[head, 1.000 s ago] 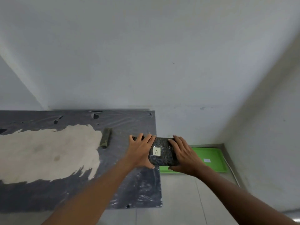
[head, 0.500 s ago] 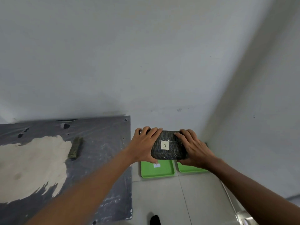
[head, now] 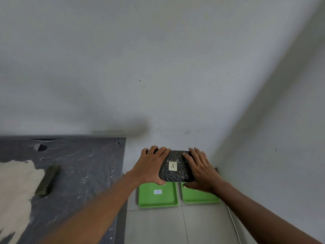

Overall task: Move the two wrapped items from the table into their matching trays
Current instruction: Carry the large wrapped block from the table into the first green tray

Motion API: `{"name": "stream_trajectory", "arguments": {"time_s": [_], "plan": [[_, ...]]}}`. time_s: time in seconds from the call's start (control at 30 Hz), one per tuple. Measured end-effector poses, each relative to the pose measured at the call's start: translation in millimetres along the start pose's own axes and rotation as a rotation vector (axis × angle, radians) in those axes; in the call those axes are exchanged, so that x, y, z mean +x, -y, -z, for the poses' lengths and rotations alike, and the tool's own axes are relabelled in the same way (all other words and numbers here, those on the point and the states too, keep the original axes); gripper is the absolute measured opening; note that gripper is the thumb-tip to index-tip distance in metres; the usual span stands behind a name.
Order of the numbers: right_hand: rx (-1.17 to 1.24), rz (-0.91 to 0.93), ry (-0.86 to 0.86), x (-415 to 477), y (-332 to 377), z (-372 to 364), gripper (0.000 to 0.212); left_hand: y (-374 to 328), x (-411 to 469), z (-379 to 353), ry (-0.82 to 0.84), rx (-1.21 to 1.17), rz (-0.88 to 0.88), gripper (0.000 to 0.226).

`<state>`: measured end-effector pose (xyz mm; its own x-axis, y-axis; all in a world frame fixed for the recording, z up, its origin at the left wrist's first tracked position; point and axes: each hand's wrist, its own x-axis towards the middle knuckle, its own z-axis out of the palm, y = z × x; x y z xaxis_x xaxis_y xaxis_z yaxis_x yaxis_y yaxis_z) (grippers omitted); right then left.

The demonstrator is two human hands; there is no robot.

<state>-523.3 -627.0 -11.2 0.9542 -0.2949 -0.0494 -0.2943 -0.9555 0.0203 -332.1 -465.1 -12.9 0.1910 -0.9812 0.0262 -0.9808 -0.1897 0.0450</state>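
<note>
- The black wrapped item (head: 175,167), labelled "A", is held in the air above two green trays on the floor.
- It is gripped at its ends by the left hand (head: 151,167) and right hand (head: 202,170), fingers closed over its top.
- The left tray (head: 158,199) carries a label; the right tray (head: 198,197) is partly hidden.
- A second, greenish wrapped item (head: 46,181) lies on the counter (head: 84,164).

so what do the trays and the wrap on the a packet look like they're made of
Green trays: likely moulded plastic with a smooth, even, slightly glossy colour and rounded raised rims. Packet marked A, held between the left hand and right hand: dark inside, with crinkled shiny highlights suggesting clear plastic film; its label looks like paper.
</note>
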Motion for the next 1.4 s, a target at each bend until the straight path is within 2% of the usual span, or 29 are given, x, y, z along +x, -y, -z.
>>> {"name": "stream_trajectory", "arguments": {"time_s": [0.33, 0.5, 0.67, 0.87, 1.0, 1.13, 1.4], "plan": [[0.059, 0.076, 0.014, 54.9, -45.8, -42.9, 0.107, 18.7, 56.1, -43.6, 0.040, -0.070, 0.058, 0.124], [0.077, 0.097, 0.020, 74.9, -67.7, -93.8, 0.104, 20.3, 79.1, -97.1, 0.040, -0.083, 0.091, 0.125], [0.092, 0.129, 0.008, 87.7, -83.0, -179.6, 0.105, 19.3, 89.2, -189.1, 0.021, -0.082, 0.121, 0.126], [0.167, 0.171, -0.005, 96.3, -93.1, -327.9, 0.115, 21.7, 93.6, -335.9, 0.014, -0.065, 0.118, 0.121], [0.159, 0.133, 0.005, 101.4, -98.8, -433.7, 0.128, 24.4, 98.9, -439.5, 0.044, -0.044, 0.146, 0.122], [0.197, 0.075, -0.004, 98.7, -107.1, -523.8, 0.133, 29.8, 91.4, -528.5, 0.124, -0.014, 0.191, 0.128], [0.303, -0.009, 0.098, 87.0, -112.5, -616.4, 0.127, 46.0, 70.4, -623.9, 0.198, -0.024, 0.365, 0.132]]}}
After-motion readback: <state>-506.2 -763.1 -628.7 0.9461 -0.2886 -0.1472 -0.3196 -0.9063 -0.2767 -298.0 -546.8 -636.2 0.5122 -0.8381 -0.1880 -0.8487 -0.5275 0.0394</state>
